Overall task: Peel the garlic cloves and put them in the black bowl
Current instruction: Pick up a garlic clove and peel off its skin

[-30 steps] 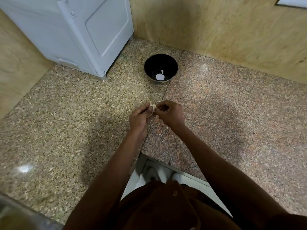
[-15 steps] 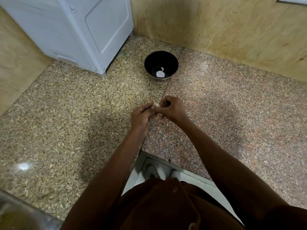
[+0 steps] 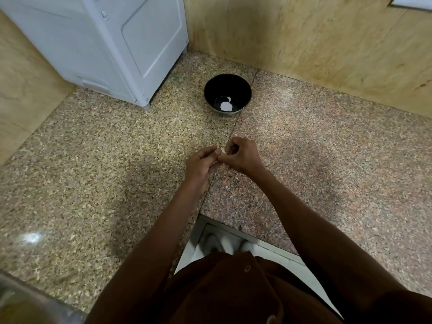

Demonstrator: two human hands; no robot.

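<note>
**Both hands on a garlic clove, short of the bowl**

We see the two hands meeting over the speckled stone worktop [image 3: 98,164], right above the seam where its two slabs join. The left hand [image 3: 201,163] has its fingers curled inward, thumb and fingertips pinching a small pale garlic clove [image 3: 223,150]. The right hand [image 3: 242,155] is balled tightly, its fingers [image 3: 231,144] bent over the same clove from the other side. Only a sliver of the clove shows between the fingertips, so we cannot tell how much skin is left on it.

Beyond the hands, well apart from them, the black bowl [image 3: 211,90] stands upright on the worktop near the corner of the wall. One pale peeled clove [image 3: 226,106] lies at its bottom, with a smaller pale bit just beside it.

A white appliance [image 3: 112,47] stands on the worktop left of the bowl. A few light flecks [image 3: 231,195] lie on the stone nearer us than the hands. Brown sleeves [image 3: 339,253] cover both arms.
</note>
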